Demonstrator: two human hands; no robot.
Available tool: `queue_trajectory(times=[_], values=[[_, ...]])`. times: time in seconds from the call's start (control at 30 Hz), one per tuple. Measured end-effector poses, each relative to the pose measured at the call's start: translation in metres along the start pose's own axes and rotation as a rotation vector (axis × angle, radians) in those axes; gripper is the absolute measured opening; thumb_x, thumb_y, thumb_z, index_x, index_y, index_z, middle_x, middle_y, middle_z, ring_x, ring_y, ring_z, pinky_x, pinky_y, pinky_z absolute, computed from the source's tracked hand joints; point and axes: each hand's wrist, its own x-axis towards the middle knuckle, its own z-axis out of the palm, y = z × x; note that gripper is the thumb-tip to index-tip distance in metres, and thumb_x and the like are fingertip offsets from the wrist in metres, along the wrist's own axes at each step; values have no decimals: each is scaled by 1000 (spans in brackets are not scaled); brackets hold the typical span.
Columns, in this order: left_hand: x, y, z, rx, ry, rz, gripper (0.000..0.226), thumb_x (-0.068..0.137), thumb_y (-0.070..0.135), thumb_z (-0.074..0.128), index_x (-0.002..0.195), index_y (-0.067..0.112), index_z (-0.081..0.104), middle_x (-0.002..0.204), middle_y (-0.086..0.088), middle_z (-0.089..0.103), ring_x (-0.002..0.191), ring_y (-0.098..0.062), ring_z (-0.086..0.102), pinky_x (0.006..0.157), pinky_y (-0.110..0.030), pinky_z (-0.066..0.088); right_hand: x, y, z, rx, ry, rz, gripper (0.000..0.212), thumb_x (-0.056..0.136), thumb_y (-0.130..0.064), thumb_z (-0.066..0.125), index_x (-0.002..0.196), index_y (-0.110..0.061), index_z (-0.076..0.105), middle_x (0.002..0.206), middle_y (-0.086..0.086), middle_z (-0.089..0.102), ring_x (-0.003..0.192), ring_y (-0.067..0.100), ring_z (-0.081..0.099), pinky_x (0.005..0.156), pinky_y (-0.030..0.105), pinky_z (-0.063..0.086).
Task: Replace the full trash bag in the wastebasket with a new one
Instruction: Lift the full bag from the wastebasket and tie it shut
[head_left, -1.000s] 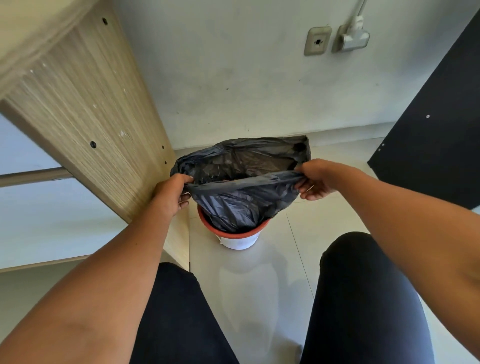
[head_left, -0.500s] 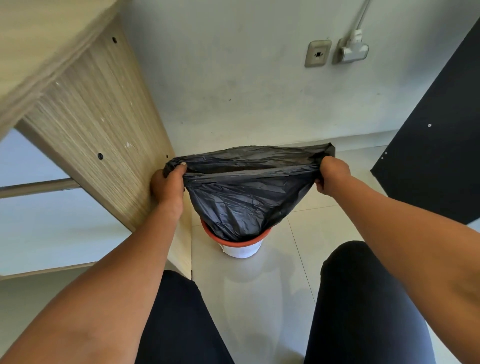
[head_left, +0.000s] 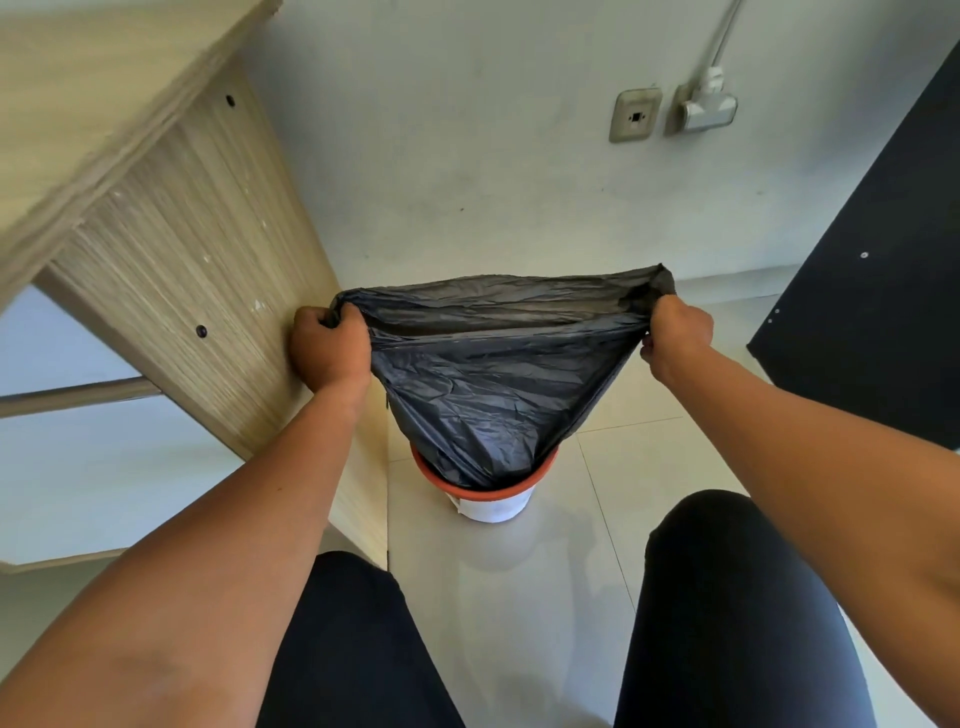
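Over the wastebasket (head_left: 493, 499) on the floor, I have my left hand (head_left: 330, 345) and right hand (head_left: 675, 338) grasping the trash bag (head_left: 488, 395) mouth, stretched taut, bottom inside. Pulling wider could tear it, or tip the wastebasket

Small white plastic wastebasket with orange rim (head_left: 491, 506) stands on the pale tiled floor (head_left: 519, 597), near the wall behind it. Black plastic trash bag (head_left: 488, 389): lower part inside the wastebasket, mouth stretched wide above it. Left hand (head_left: 328, 345) at the bag's left corner, right hand (head_left: 675, 335) at its right corner. Light wood-grain cabinet panel (head_left: 182, 260) just left of the left hand. Black flat board (head_left: 872, 291) to the right. Grey wall socket plates (head_left: 670, 111) on the wall above the bag. The person's knees nearest the camera.
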Motion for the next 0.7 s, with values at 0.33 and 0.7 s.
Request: queue_trajectory(times=[0.33,0.7], values=[[1,-1,-11,-442,-425,-296,36,87,42,66,113,20,76,109,-2,78,103,-22,72,85,-35,54,0,13,-24,141,-417,9,34,87,-44,68,101,-14,65,85,1,56,70,14,48,64,29,42],[-31,-49,-18,-105,-768,-29,97,63,51,92,144,31,42,136,13,60,121,1,57,102,-19,43,15,71,-27,-341,-606,-112,110,68,-8,89,154,-19,22,153,8,42,138,29,44,113,43,34]])
